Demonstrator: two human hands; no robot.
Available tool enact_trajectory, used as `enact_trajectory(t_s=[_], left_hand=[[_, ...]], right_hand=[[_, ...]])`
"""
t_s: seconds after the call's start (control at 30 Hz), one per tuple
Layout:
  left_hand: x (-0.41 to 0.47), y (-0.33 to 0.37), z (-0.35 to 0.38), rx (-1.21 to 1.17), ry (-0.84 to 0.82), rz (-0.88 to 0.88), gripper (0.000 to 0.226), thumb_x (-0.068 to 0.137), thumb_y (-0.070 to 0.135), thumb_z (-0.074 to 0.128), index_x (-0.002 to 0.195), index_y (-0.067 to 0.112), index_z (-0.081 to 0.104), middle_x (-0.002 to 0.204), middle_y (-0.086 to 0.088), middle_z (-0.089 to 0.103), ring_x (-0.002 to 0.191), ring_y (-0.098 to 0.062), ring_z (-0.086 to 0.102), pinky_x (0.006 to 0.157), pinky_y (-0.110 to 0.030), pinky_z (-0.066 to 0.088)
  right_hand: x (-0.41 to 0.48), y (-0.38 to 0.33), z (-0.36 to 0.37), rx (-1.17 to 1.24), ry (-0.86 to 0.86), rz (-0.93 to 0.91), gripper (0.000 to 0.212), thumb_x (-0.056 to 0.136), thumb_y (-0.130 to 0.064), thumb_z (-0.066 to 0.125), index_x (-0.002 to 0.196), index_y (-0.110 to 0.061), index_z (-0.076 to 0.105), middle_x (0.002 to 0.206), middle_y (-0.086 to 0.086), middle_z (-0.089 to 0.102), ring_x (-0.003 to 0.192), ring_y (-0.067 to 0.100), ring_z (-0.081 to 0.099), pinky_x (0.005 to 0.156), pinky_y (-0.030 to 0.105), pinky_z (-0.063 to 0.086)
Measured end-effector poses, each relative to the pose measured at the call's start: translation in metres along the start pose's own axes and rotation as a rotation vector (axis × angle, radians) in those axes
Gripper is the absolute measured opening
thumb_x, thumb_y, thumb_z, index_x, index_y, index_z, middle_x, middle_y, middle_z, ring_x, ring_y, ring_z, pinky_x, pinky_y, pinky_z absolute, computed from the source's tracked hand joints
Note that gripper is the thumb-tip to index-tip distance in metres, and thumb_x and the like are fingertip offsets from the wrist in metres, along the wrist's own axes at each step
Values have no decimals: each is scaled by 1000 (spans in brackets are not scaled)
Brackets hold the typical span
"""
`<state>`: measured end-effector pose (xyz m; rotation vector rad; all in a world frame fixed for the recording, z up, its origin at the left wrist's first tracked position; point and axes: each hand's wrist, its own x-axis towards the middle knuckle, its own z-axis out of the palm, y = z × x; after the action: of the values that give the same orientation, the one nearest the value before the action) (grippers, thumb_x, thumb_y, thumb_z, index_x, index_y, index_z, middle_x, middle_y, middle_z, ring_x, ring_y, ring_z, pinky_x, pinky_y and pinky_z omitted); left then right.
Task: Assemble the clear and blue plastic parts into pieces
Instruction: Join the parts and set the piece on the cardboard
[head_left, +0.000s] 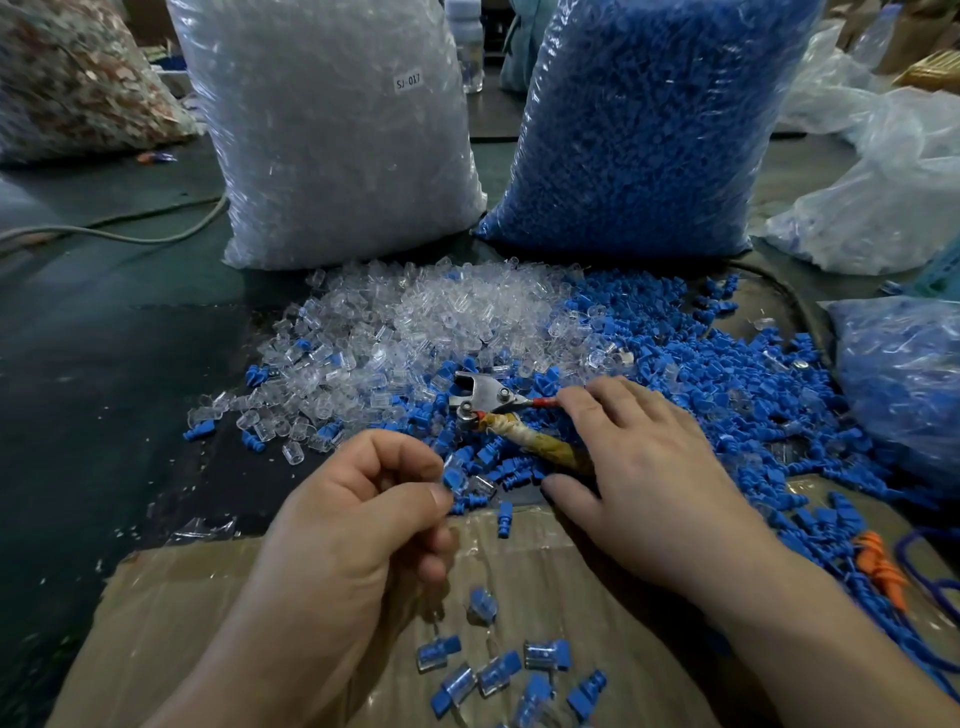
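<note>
Table (104, 364) lies bare left of clear pile (415, 322); white bag (332, 145) and blue bag (649, 135) block behind.

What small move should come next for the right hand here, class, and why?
Probably the right hand should close round the metal pliers with a tape-wrapped handle and lift them. Its fingers lie spread over the handles, not yet gripping, while the left hand pinches a clear and blue plastic piece, seemingly ready for pressing.
</note>
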<state>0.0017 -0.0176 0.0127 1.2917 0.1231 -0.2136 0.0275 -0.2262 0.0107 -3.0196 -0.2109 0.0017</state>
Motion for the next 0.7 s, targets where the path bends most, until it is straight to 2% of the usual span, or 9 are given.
enact_trajectory(t_s=[0.13,0.27,0.33,0.43,0.53,0.7], left_hand=[[1,-1,-3,-55,-35,-39,19,53,7,71,70,17,71,59,-9,58,47,-16,56,38,-22,44],[2,-2,-6,-54,-58,-64,21,57,8,73,77,15,73,61,-11,59,48,-17,56,39,-23,46],[2,-1,-7,-47,-62,-66,21,57,9,74,77,16,73,60,-13,58,47,-18,54,39,-23,46],[2,0,-6,-57,-40,-39,18,56,9,71,72,19,71,59,-13,57,47,-18,53,38,-24,45],[2,2,-7,-67,-1,6,19,58,5,69,69,21,70,59,-10,56,48,-17,52,38,-24,44],[3,1,-11,-53,90,77,37,80,-6,56,65,25,69,58,-7,56,47,-16,50,37,-24,42]], right_hand=[[3,-3,-2,-17,56,-8,69,85,-66,48,142,-34,27,142,-6,40,128,23,33,108,42,30],[4,-5,-4,-8,90,-7,57,79,-60,53,128,-32,42,118,-8,53,111,20,36,96,39,36],[3,-6,-7,22,125,8,51,75,-54,51,121,-32,47,108,-8,54,101,18,35,90,37,36],[-1,-3,-13,136,237,16,48,74,-49,53,118,-32,46,102,-9,47,94,14,36,84,34,34],[-8,-4,-21,310,333,3,52,75,-52,45,123,-35,37,102,-14,40,93,10,42,81,31,36],[-19,-9,-22,319,169,-106,62,71,-59,35,130,-43,30,104,-27,38,97,-3,42,77,22,38]])
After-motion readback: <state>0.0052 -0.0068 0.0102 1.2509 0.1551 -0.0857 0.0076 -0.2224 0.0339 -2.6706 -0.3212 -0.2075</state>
